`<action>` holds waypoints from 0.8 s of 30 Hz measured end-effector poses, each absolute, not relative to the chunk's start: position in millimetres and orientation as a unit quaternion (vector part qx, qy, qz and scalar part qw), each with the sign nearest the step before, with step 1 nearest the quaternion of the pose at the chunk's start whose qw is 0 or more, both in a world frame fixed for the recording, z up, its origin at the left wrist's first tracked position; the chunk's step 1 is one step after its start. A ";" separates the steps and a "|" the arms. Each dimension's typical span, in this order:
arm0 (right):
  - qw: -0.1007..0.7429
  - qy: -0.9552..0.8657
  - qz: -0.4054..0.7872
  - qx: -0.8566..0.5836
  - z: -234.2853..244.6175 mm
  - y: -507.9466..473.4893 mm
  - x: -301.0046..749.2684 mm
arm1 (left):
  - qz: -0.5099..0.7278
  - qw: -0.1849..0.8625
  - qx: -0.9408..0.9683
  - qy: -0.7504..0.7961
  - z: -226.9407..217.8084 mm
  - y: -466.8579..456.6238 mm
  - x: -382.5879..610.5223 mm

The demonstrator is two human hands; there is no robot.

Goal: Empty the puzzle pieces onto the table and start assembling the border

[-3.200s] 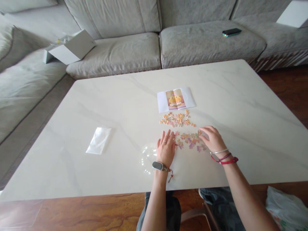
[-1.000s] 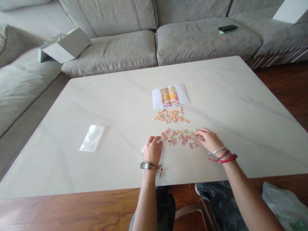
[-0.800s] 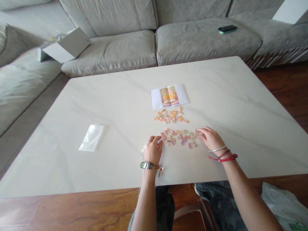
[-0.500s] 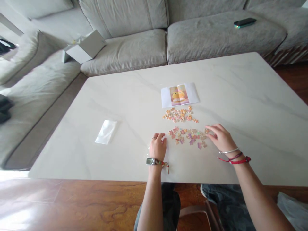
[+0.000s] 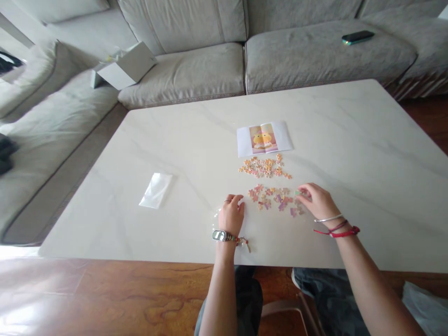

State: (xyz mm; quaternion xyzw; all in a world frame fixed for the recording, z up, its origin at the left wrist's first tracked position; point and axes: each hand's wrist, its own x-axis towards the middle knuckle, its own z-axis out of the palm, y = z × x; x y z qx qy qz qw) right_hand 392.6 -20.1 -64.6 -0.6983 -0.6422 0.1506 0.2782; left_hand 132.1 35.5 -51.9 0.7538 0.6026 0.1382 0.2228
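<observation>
Pinching a green jigsaw piece [image 5: 297, 192], the right hand [image 5: 319, 201] has pulled it toward three o'clock of the near pieces [image 5: 283, 198], so that bunch looks one smaller. The left hand [image 5: 231, 218], fingers loosely apart, sits at eight.

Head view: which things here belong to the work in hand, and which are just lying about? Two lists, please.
Seemingly in the work:
near puzzle pieces, at the right hand
far puzzle pieces
picture sheet

Seemingly lying about:
phone
white box
clear packet
</observation>
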 end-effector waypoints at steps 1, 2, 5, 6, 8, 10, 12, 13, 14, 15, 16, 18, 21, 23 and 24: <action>0.287 -0.628 0.183 -0.700 -60.6 -22.8 396.0 | 0.139 0.222 0.752 0.605 -51.9 35.9 131.2; 0.293 -0.619 0.228 -0.692 -56.3 -25.6 398.2 | 0.140 0.223 0.749 0.607 -51.9 36.3 130.7; 0.279 -0.624 0.384 -0.621 -44.5 -33.2 393.4 | 0.141 0.226 0.743 0.614 -51.3 37.2 130.5; 0.262 -0.638 0.416 -0.593 -42.1 -35.1 387.7 | 0.142 0.227 0.742 0.614 -51.1 37.4 130.9; 0.219 -0.681 0.426 -0.555 -40.6 -38.2 372.8 | 0.144 0.229 0.744 0.611 -51.2 37.3 132.0; 0.182 -0.718 0.388 -0.548 -43.1 -40.8 358.0 | 0.143 0.228 0.748 0.607 -51.7 37.0 133.7; 0.156 -0.737 0.344 -0.560 -47.5 -43.2 348.1 | 0.139 0.225 0.752 0.604 -52.2 36.7 135.8; 0.148 -0.740 0.324 -0.571 -49.5 -44.3 345.7 | 0.138 0.223 0.754 0.602 -52.3 36.5 137.1; 0.142 -0.738 0.308 -0.583 -51.0 -45.3 344.9 | 0.138 0.220 0.756 0.600 -52.3 36.4 138.6; 0.138 -0.734 0.296 -0.595 -51.9 -46.1 345.5 | 0.139 0.217 0.760 0.597 -52.3 36.3 140.1; 0.136 -0.730 0.287 -0.606 -52.2 -46.9 347.2 | 0.141 0.214 0.764 0.592 -52.2 36.1 141.7; 0.139 -0.722 0.285 -0.616 -51.3 -48.5 352.9 | 0.144 0.210 0.773 0.581 -52.0 35.6 145.0; 0.159 -0.717 0.305 -0.607 -48.7 -51.5 362.6 | 0.149 0.208 0.780 0.571 -51.4 34.0 149.5; 0.165 -0.715 0.309 -0.605 -48.1 -53.8 366.5 | 0.151 0.207 0.781 0.570 -51.3 32.5 151.9; 0.162 -0.715 0.305 -0.608 -48.3 -55.0 367.0 | 0.151 0.206 0.780 0.572 -51.6 31.5 152.8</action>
